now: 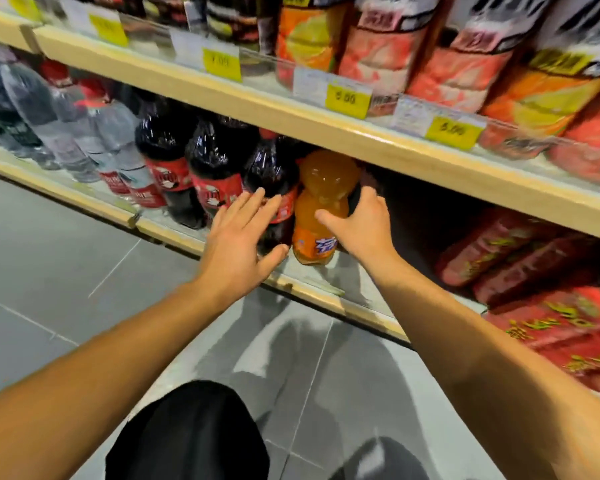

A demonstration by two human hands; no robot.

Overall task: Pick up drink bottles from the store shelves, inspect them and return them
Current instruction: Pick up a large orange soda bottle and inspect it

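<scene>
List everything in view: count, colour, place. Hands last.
orange bottle: one, orange, lower shelf, standing right of the colas.
cola bottles: three at front, dark with red labels, lower shelf, left of the orange bottle.
water bottles: several, clear with red labels, lower shelf, far left; count blurred.
drink packs: several, orange and pink, upper shelf.
price tags: at least four, yellow, on the upper shelf edge.
red packs: several, red, lower right.
floor: grey tiles.
left hand: one, fingers spread, in front of the nearest cola bottle.
right hand: one, grips the orange bottle at its middle.
</scene>
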